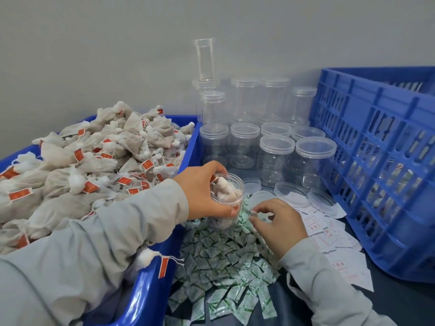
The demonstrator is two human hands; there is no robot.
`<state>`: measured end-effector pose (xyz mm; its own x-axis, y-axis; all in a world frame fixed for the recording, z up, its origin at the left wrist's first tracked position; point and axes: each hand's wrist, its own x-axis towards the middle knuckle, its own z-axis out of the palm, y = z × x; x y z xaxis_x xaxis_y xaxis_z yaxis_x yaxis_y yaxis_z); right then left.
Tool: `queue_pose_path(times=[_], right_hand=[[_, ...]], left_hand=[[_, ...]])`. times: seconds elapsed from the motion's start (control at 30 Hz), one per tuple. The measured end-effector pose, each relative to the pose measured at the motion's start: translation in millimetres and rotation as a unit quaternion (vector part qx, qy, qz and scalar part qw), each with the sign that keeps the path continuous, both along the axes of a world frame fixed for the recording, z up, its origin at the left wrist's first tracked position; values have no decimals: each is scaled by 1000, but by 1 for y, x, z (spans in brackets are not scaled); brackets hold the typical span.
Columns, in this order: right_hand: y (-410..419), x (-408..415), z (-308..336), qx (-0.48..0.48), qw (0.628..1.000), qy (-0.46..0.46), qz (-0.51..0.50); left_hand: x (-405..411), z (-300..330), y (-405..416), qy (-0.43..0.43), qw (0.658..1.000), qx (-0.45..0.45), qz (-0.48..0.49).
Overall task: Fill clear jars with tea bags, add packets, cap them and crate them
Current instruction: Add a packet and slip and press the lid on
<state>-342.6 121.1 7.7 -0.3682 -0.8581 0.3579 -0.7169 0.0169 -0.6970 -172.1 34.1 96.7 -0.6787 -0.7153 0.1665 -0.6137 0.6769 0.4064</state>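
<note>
A dark table [400, 300] carries a blue bin [150, 290] heaped with tea bags at the left; a spread of green-printed packets [223, 262] in front; white paper slips [329, 234] beside them; capped clear jars [277, 151] and loose lids [292, 191] behind; a blue crate [376, 161] at the right.

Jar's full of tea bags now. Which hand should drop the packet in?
The right hand. It is already pinching a small packet just beside the open jar, above the green packet pile. The left hand grips the jar's rim and steadies it.
</note>
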Motion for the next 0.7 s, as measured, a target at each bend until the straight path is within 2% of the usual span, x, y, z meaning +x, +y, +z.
queue_pose_path(times=[0.1, 0.23, 0.33, 0.53, 0.7], right_hand=[[4, -2, 6, -97, 990, -98, -35], [9, 3, 15, -238, 959, -149, -32], [14, 9, 20, -300, 949, -96, 15], [14, 20, 13, -271, 961, -9, 55], [13, 23, 11, -295, 952, 64, 48]], left_hand=[[0, 0, 0, -20, 1000, -3, -8], [0, -1, 2, -58, 998, -6, -22], [-1, -2, 3, -90, 995, -18, -37], [-3, -3, 4, -105, 992, -27, -65], [-3, -2, 6, -104, 991, -39, -79]])
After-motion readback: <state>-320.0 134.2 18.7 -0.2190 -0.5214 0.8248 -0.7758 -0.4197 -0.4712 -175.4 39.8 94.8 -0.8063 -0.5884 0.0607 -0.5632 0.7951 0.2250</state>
